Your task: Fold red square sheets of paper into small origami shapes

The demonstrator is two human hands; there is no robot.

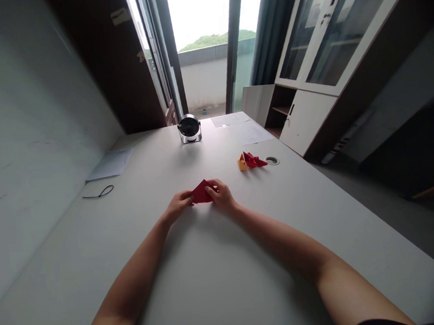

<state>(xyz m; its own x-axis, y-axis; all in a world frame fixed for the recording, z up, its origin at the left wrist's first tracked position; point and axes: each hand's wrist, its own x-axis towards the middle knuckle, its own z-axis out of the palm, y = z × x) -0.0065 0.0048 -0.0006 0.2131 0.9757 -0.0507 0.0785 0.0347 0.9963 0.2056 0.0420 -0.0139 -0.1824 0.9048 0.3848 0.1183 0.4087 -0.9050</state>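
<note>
Stretching from the person's side toward the window (pixel 201 15), the pale bench (pixel 209 262) filled most of the view, with a glass-fronted cabinet (pixel 311 121) beyond its right edge and a grey wall (pixel 21 121) along its left. Two bare arms reached over it from the near side, the left one and the right one drawing together near its middle.

White sheets (pixel 254 131) lay flat at the far right corner, and a pale stack (pixel 110 165) lay near the wall. Toward the far edge a round, dark-faced device (pixel 189 126) stood upright in a silver stand.

The right hand (pixel 222 196) had its fingers (pixel 212 190) bent around the right side of the red paper (pixel 201 193), the thumb laid on its near face. The left hand (pixel 180 203) pinched the opposite corner between thumb and fingers (pixel 188 198). Past the hands and to the right rested a small cluster of red folds (pixel 254 160), with an orange piece (pixel 243 165) against its left side.

The red paper was between the two hands, folded flat with a peak pointing away from the person; whether its lower edge touched the bench could not be told. Just beside the right tip of the red folds lay a pale ring (pixel 272 164), and well to the left of the hands, a thin black looped cord (pixel 105 191)
</note>
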